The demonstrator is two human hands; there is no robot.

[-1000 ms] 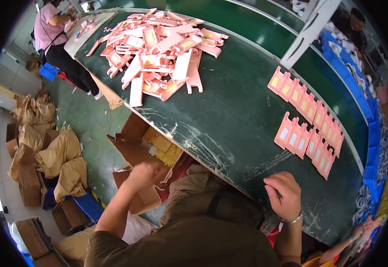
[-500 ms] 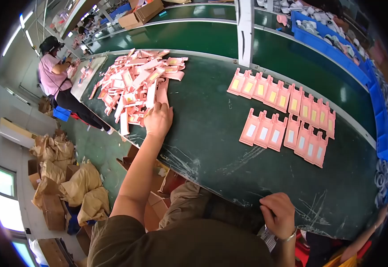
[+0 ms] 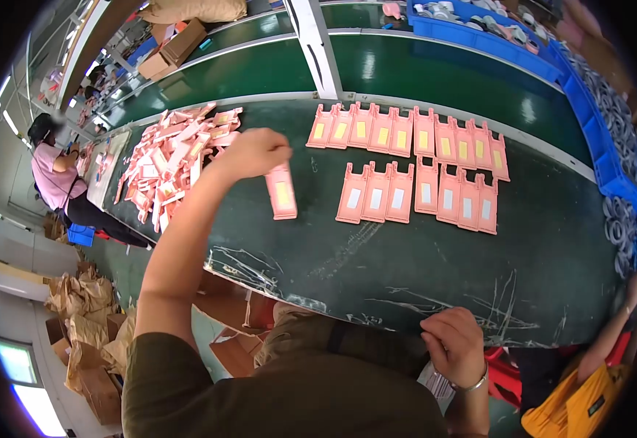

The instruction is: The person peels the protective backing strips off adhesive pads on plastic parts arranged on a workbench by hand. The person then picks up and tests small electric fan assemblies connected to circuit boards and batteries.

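Note:
My left hand [image 3: 258,152] is closed on the top end of a pink plastic cover [image 3: 282,193] with a yellow label, holding it over the green table [image 3: 318,255]. Left of it lies a jumbled heap of similar pink covers [image 3: 169,153]. To the right, a back row of pink covers with yellow labels [image 3: 380,131] and a front row with white labels [image 3: 377,193] lie overlapping side by side. My right hand [image 3: 456,347] rests at the table's near edge with fingers curled, and no object shows in it.
Behind the table runs a green conveyor [image 3: 435,69], with a white post [image 3: 311,44] at its near rail. Blue bins [image 3: 472,35] of parts and grey rings [image 3: 614,219] line the right. One co-worker [image 3: 59,171] stands at far left; another's arm [image 3: 614,328] reaches in at lower right.
My left hand has come away from the heap, moving right with a pink cover in it. The view has turned to the right. My right hand stays at the table edge.

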